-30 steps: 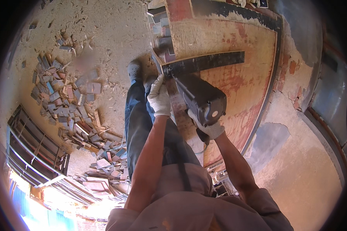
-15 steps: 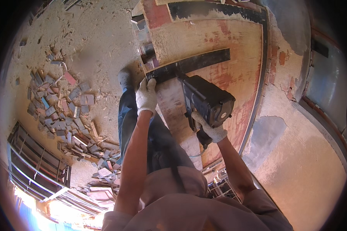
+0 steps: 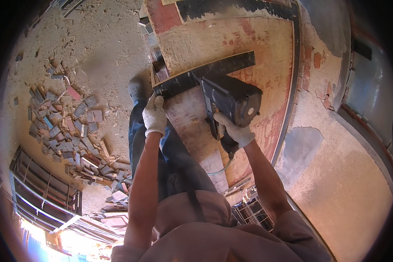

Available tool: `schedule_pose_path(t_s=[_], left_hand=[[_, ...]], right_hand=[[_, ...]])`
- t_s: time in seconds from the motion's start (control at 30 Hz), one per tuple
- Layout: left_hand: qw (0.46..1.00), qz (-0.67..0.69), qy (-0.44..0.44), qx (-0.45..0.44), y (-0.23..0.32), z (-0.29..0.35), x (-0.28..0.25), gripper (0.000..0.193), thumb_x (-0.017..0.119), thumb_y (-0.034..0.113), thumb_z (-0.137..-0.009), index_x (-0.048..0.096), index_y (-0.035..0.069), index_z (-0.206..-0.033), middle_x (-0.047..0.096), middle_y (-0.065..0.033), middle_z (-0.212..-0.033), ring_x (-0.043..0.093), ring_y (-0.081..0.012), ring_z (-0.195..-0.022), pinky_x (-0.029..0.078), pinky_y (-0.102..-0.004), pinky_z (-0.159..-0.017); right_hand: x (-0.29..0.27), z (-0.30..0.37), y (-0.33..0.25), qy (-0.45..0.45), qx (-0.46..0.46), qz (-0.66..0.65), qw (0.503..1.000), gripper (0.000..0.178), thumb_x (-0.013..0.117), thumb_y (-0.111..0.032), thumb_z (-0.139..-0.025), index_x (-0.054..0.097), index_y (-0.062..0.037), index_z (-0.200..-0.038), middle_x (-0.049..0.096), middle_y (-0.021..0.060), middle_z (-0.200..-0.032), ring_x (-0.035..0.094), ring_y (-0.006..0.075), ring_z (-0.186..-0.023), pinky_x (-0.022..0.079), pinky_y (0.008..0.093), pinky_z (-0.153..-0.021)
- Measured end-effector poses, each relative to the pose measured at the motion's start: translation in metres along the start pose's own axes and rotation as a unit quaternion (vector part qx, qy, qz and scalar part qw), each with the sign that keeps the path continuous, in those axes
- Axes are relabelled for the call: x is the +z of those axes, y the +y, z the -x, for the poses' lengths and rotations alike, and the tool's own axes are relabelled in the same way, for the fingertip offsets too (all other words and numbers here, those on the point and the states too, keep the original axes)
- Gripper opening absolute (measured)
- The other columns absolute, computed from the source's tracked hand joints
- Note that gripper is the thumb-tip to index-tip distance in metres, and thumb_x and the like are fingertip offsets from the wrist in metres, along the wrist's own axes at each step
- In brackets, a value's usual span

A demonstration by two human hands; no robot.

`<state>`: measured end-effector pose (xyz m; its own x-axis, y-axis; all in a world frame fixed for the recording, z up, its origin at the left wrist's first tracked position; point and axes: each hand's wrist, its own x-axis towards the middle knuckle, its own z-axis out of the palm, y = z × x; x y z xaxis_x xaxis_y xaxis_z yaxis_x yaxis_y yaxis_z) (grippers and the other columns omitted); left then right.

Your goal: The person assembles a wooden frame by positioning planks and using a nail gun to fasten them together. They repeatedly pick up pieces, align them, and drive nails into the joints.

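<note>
In my gloved right hand (image 3: 234,130) is the handle of a black nail gun (image 3: 229,97), fingers wrapped round it. A thin hose (image 3: 225,168) trails from the handle's lower end. The gun's nose meets a long dark wooden strip (image 3: 229,65), which lies slantwise across a large worn wooden panel (image 3: 192,114). At the strip's left end, my gloved left hand (image 3: 154,115) grips it with fingers closed at the panel's edge. The underside of the strip and the gun's tip are hidden.
Broken wood offcuts (image 3: 74,135) lie heaped on the dusty floor at left. A metal rack (image 3: 46,185) stands at lower left. On the right runs a wall (image 3: 332,174) with peeling plaster. Below the panel sits a wire crate (image 3: 253,209). My shoe (image 3: 136,89) is beside the panel.
The whole view has shifted a little. The nail gun's body and my right hand have moved slightly farther from me, while the nose stays at the strip. My left hand still grips the strip's end.
</note>
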<state>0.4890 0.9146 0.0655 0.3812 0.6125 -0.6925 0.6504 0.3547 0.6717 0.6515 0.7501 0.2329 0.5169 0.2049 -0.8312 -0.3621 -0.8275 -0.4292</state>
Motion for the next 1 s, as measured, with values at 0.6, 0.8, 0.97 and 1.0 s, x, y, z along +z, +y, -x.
schedule_pose_path(t_s=[0.6, 0.8, 0.97, 1.0], left_hand=[[1.0, 0.002, -0.009, 0.005, 0.003, -0.002, -0.002, 0.034, 0.058, 0.025, -0.103, 0.068, 0.003, -0.126, 0.075, -0.0206, -0.105, 0.071, -0.0264, -0.094, 0.052, -0.0387, -0.083], [1.0, 0.001, -0.018, -0.009, 0.002, -0.002, -0.003, 0.038, 0.055, 0.03, -0.104, 0.067, 0.003, -0.128, 0.073, -0.0226, -0.109, 0.07, -0.0338, -0.096, 0.052, -0.0401, -0.087], [0.999, 0.019, -0.024, -0.008, 0.0, -0.001, -0.003, 0.04, 0.056, 0.032, -0.103, 0.066, 0.003, -0.13, 0.072, -0.0237, -0.111, 0.07, -0.0356, -0.101, 0.052, -0.04, -0.089], [0.999, 0.028, -0.022, -0.002, -0.002, -0.001, -0.001, 0.04, 0.056, 0.032, -0.103, 0.066, 0.003, -0.13, 0.072, -0.024, -0.111, 0.07, -0.0361, -0.102, 0.052, -0.0399, -0.09]], right_hand=[[-0.019, 0.007, 0.015, -0.071, 0.03, 0.052, 0.996, 0.042, 0.078, -0.033, -0.092, 0.065, -0.006, -0.122, 0.071, 0.0037, -0.103, 0.066, 0.0136, -0.084, 0.055, 0.0325, -0.072], [-0.011, 0.01, 0.002, -0.053, -0.034, -0.002, 0.998, 0.033, 0.078, -0.028, -0.093, 0.066, -0.006, -0.115, 0.068, 0.0015, -0.087, 0.061, 0.0107, -0.069, 0.05, 0.0291, -0.06], [0.007, -0.002, -0.016, -0.083, 0.023, 0.004, 0.996, 0.02, 0.071, -0.016, -0.098, 0.065, -0.0061, -0.115, 0.061, -0.0009, -0.073, 0.05, 0.0077, -0.051, 0.042, 0.0252, -0.048], [0.01, -0.005, -0.018, -0.085, 0.045, 0.031, 0.995, 0.02, 0.071, -0.016, -0.098, 0.066, -0.0058, -0.115, 0.062, -0.001, -0.074, 0.05, 0.0076, -0.052, 0.042, 0.0252, -0.048]])
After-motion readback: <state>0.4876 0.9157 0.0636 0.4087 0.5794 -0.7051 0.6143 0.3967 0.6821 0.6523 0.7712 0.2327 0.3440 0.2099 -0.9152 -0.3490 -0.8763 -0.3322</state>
